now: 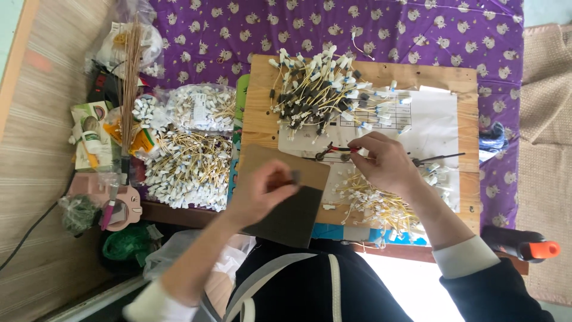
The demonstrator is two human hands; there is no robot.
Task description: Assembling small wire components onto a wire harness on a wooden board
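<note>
My left hand [265, 189] pinches a small dark connector piece [294, 176] above a brown cardboard sheet [286, 197] lying on the wooden board [262, 89]. My right hand [384, 162] rests on the white paper sheet [435, 125], fingertips closed on a thin red-and-yellow wire [342, 150] by a small metal clamp. A heap of yellow wires with white and black plugs [322, 89] lies at the board's far side. Another pile of yellow wires with white plugs [375, 206] sits under my right wrist.
Left of the board lie a loose mound of white-plugged wires [187, 167] and clear bags of them [199, 107] on a purple patterned cloth [369, 30]. A broom bundle [128, 77], boxes and pink scissors [110, 206] clutter the far left. An orange-tipped glue gun [527, 247] lies at right.
</note>
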